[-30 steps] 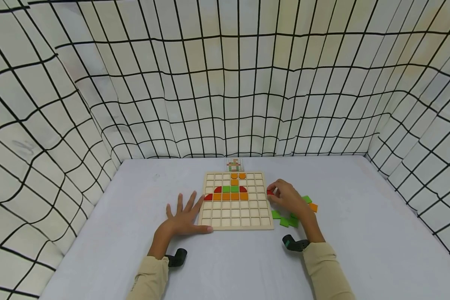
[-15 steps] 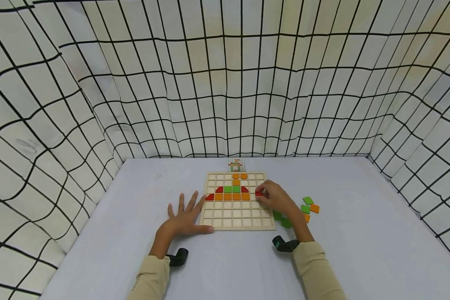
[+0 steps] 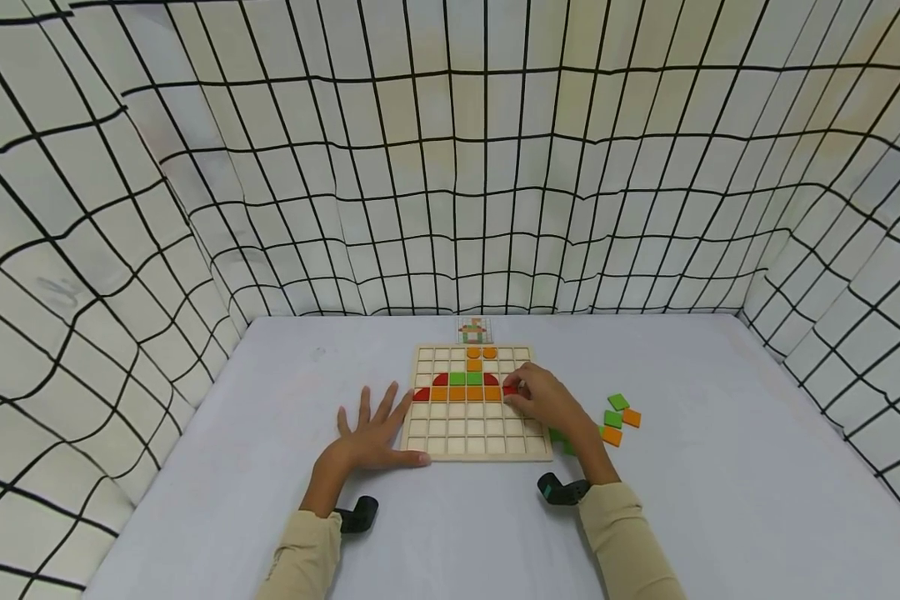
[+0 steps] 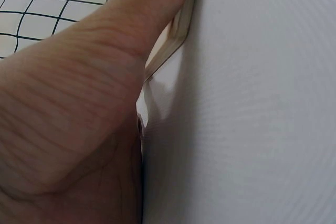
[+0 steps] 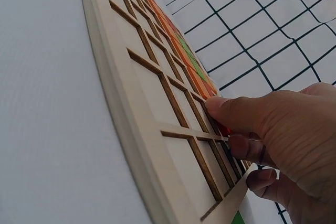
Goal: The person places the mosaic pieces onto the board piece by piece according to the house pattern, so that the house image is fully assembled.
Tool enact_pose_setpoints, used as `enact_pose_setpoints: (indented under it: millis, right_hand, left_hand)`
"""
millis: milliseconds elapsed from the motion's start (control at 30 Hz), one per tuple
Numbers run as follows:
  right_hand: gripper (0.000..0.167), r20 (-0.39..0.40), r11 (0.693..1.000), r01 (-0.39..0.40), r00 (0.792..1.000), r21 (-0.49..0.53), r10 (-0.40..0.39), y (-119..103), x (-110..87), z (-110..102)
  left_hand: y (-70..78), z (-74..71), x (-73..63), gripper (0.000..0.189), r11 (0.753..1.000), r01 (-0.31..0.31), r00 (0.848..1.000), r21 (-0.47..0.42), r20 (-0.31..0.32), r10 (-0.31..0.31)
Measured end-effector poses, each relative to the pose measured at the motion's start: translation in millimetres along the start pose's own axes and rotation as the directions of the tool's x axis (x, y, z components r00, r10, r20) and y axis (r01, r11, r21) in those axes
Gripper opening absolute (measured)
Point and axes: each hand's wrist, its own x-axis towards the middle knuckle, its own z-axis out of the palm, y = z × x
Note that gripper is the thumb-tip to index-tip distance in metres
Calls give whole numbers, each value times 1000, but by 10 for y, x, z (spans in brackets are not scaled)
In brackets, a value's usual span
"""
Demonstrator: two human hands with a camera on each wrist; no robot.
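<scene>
A wooden grid board [image 3: 457, 429] lies on the table with orange, green and red tiles set in its upper cells. My right hand [image 3: 547, 400] pinches a red tile [image 3: 510, 390] at the right end of the orange row. In the right wrist view the thumb and fingertips hold this red tile [image 5: 224, 129] low at the cells, mostly hidden by the fingers. My left hand [image 3: 371, 437] lies spread beside the board, its index fingertip at the left edge and its thumb on the lower left corner. The left wrist view shows the thumb [image 4: 121, 24] against the board's edge [image 4: 170, 51].
A small pattern card [image 3: 474, 330] lies behind the board. Loose green tiles [image 3: 618, 402] and orange tiles [image 3: 611, 436] lie right of the board, some partly hidden by the right forearm. Black netting [image 3: 495, 208] over white walls surrounds the table [image 3: 450, 533].
My right hand has moved left from beyond the board's right edge onto the board, carrying the red tile to the end of the orange row. The left hand stays in place.
</scene>
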Motion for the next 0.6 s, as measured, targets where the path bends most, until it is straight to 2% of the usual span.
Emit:
enact_pose_setpoints:
  millis: [300,600]
  right_hand:
    - [24,30,996,-46,999,77,44,-3,-30,-14]
    - [17,20,997,-5,1000,79,4,32,-1,-11]
  left_hand:
    - [11,13,-2,114,1000,3,1000,-9,-3,-3]
    - [28,-18,-10,114,1000,6,1000,-5,-9,-6]
